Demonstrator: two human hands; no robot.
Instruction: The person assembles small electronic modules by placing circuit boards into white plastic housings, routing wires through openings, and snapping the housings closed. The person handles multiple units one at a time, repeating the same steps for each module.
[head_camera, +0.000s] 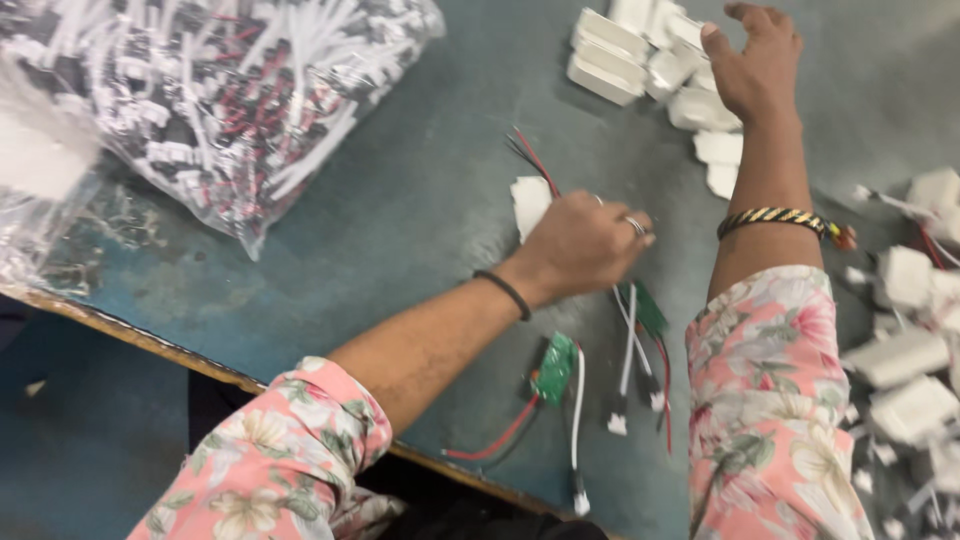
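Meanwhile, at the blue-grey worktable (420, 190), your left hand (580, 245) is curled shut, pinching red and black wires (530, 158) against a white plastic casing (528, 203). Your right hand (757, 62) stretches away, fingers spread, resting on a heap of white plastic shells (630, 55). Just beside your left wrist lies a small green circuit board (555, 367) with red and white leads. A clear bag of wired connectors (230, 90) sits well apart.

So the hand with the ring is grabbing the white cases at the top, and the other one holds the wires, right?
Not quite. In the head view the ringed left hand holds the wires and a white piece. It is the right hand that reaches the white cases at the top.
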